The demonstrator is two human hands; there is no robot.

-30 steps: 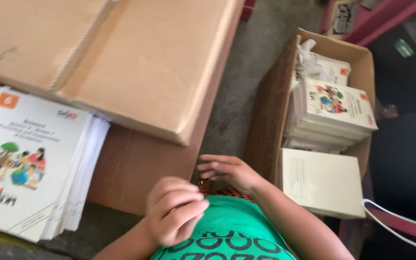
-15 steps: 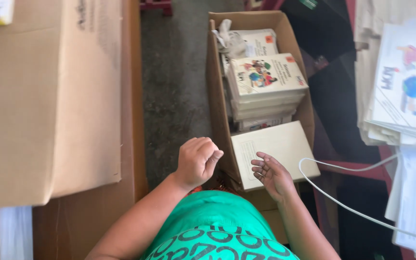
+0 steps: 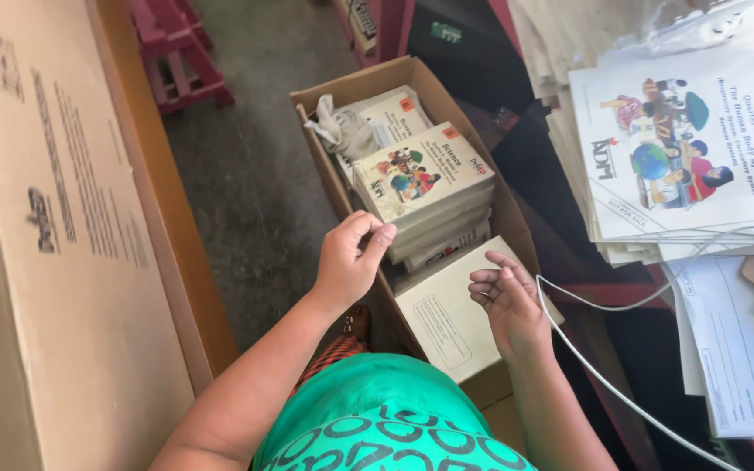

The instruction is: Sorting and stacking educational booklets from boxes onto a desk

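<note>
1. Down on the floor, an open cardboard box (image 3: 320,166) stands between the person's two hands, holding a stack of illustrated booklets (image 3: 421,174) with bright cartoon covers in its middle
2. Behind that stack, at the far end of the box, lies a second booklet stack (image 3: 394,112) with a crumpled pale cloth (image 3: 342,131) resting on it
3. At the near end of the box a plain cream booklet (image 3: 447,314) lies face down, a small outlined form printed on its back
4. The left hand (image 3: 349,262) hovers at the box's near left wall, fingers curled loosely inward and thumb bent toward them, gripping nothing; its fingertips sit just beside the lower edge of the illustrated stack
5. The right hand (image 3: 506,301) rests over the right edge of the cream booklet, fingers half-curled and relaxed, empty; whether it actually touches the cover cannot be told
6. A thin white cable (image 3: 621,392) runs past the right wrist
7. To the right, a tall pile of matching workbooks and loose sheets (image 3: 682,157) sits on a dark surface
8. To the left, a large flat cardboard carton (image 3: 54,235) fills the frame beside a brown wooden edge, with a pink wooden stool (image 3: 181,52) farther back on the grey floor
</note>
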